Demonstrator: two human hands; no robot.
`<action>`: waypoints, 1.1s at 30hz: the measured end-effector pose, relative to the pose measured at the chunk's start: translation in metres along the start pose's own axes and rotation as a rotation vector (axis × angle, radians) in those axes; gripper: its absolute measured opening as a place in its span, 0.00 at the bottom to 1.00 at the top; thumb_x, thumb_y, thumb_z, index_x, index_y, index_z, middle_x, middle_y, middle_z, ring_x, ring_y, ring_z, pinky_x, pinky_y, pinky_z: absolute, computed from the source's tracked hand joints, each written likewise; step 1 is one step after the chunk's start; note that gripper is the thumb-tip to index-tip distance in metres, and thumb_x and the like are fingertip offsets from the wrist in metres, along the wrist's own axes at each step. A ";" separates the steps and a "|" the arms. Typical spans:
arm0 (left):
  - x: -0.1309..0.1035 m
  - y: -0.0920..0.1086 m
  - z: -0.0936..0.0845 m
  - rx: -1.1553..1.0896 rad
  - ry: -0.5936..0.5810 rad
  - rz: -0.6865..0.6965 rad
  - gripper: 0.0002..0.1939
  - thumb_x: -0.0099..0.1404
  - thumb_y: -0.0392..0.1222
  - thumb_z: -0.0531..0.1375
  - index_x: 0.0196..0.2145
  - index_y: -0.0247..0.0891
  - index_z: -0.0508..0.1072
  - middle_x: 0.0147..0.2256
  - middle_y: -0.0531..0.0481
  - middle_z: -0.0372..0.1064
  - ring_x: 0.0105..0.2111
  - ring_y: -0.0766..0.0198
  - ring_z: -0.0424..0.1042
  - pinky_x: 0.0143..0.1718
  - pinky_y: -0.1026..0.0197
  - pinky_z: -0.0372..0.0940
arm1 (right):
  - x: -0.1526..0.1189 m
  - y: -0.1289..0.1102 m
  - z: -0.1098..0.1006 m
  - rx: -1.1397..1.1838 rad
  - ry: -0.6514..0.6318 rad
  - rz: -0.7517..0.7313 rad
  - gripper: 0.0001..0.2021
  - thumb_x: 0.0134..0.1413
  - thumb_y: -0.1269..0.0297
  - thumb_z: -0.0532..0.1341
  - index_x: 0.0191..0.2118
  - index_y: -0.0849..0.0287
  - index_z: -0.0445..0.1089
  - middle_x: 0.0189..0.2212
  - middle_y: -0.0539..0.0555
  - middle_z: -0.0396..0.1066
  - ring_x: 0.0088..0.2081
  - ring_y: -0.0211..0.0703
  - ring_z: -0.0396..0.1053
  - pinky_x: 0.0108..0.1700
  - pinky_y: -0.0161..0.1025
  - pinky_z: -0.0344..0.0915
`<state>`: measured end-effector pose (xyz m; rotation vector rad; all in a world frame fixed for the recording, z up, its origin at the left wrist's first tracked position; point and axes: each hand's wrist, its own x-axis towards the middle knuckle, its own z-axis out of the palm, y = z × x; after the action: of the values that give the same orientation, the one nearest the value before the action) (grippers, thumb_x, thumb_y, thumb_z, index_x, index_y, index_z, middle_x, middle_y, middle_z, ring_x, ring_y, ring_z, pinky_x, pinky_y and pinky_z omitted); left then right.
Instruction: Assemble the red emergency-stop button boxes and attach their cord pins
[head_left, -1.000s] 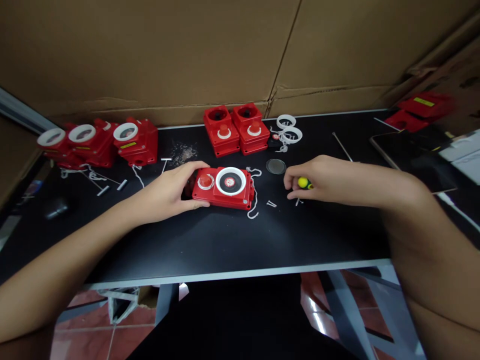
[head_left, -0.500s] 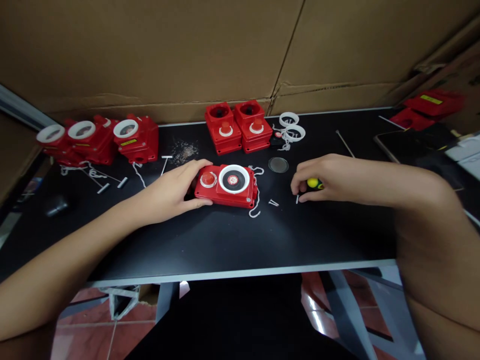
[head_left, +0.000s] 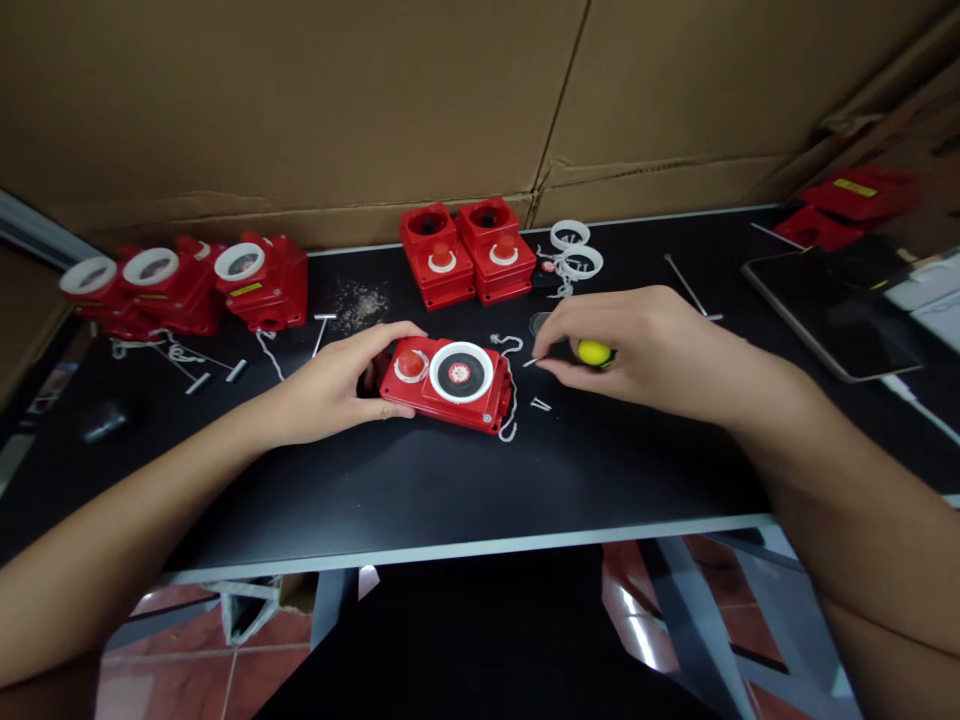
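My left hand grips the left end of a red box, fingers over the back edge and thumb along the front. The box carries a red button and a white ring around a black disc. A white cord trails from its right end. My right hand pinches a small screw just right of the box. A yellow-ended tool, seemingly a screwdriver, sits inside the same hand, mostly hidden. Loose screws lie on the table below those fingertips.
Two open red boxes stand at the back, beside white rings. More red units with cords and T-shaped rods are on the left. A phone lies right. Pale debris is scattered behind my left hand.
My right hand has moved left towards the red box, carrying the screw and the yellow-ended tool. My left hand still holds the box, which is now slightly tilted.
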<state>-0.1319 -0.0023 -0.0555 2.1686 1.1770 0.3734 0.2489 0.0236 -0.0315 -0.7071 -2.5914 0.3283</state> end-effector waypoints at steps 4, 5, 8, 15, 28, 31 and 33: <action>0.000 0.005 -0.001 -0.041 -0.031 0.006 0.45 0.69 0.76 0.73 0.69 0.42 0.73 0.55 0.44 0.82 0.44 0.53 0.80 0.47 0.57 0.75 | 0.004 -0.012 0.012 -0.101 0.162 -0.153 0.05 0.74 0.69 0.66 0.49 0.60 0.80 0.47 0.51 0.83 0.45 0.29 0.82 0.49 0.28 0.77; -0.001 0.006 -0.001 -0.045 -0.034 0.008 0.45 0.69 0.76 0.73 0.69 0.42 0.73 0.55 0.44 0.82 0.45 0.53 0.81 0.47 0.57 0.75 | 0.004 -0.016 0.013 -0.118 0.193 -0.168 0.05 0.73 0.71 0.66 0.49 0.61 0.80 0.47 0.51 0.83 0.45 0.28 0.82 0.49 0.27 0.78; -0.002 0.008 0.001 -0.059 -0.037 0.017 0.45 0.70 0.75 0.73 0.69 0.41 0.72 0.54 0.44 0.82 0.45 0.53 0.82 0.48 0.56 0.76 | 0.005 -0.024 0.013 -0.151 0.249 -0.183 0.05 0.71 0.73 0.67 0.49 0.61 0.79 0.47 0.52 0.83 0.47 0.28 0.82 0.50 0.26 0.79; -0.003 0.004 0.003 -0.079 -0.040 0.035 0.45 0.70 0.75 0.74 0.68 0.41 0.72 0.53 0.44 0.83 0.44 0.53 0.83 0.46 0.56 0.76 | 0.004 -0.026 0.014 -0.120 0.191 -0.190 0.01 0.71 0.73 0.67 0.45 0.61 0.77 0.45 0.51 0.83 0.44 0.28 0.82 0.45 0.26 0.78; -0.001 0.004 0.001 -0.038 -0.050 0.008 0.46 0.69 0.75 0.73 0.70 0.42 0.72 0.52 0.45 0.82 0.42 0.54 0.80 0.45 0.56 0.73 | 0.006 -0.023 0.023 0.112 0.082 -0.039 0.08 0.73 0.66 0.66 0.40 0.62 0.80 0.47 0.54 0.82 0.43 0.29 0.81 0.47 0.29 0.75; -0.002 0.004 0.000 -0.049 -0.069 -0.006 0.45 0.70 0.73 0.74 0.71 0.43 0.71 0.50 0.47 0.82 0.41 0.55 0.80 0.44 0.57 0.73 | 0.005 -0.023 0.016 0.157 -0.014 0.034 0.10 0.74 0.63 0.66 0.41 0.61 0.83 0.48 0.55 0.82 0.44 0.31 0.81 0.49 0.31 0.74; -0.002 0.005 0.000 -0.060 -0.072 -0.002 0.44 0.69 0.71 0.75 0.71 0.43 0.72 0.51 0.47 0.82 0.41 0.55 0.80 0.44 0.57 0.73 | 0.005 -0.024 0.009 0.186 -0.092 0.049 0.10 0.74 0.62 0.65 0.45 0.58 0.86 0.50 0.55 0.82 0.46 0.32 0.81 0.51 0.32 0.74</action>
<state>-0.1302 -0.0059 -0.0520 2.1112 1.1147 0.3235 0.2306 0.0053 -0.0295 -0.7047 -2.5884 0.6211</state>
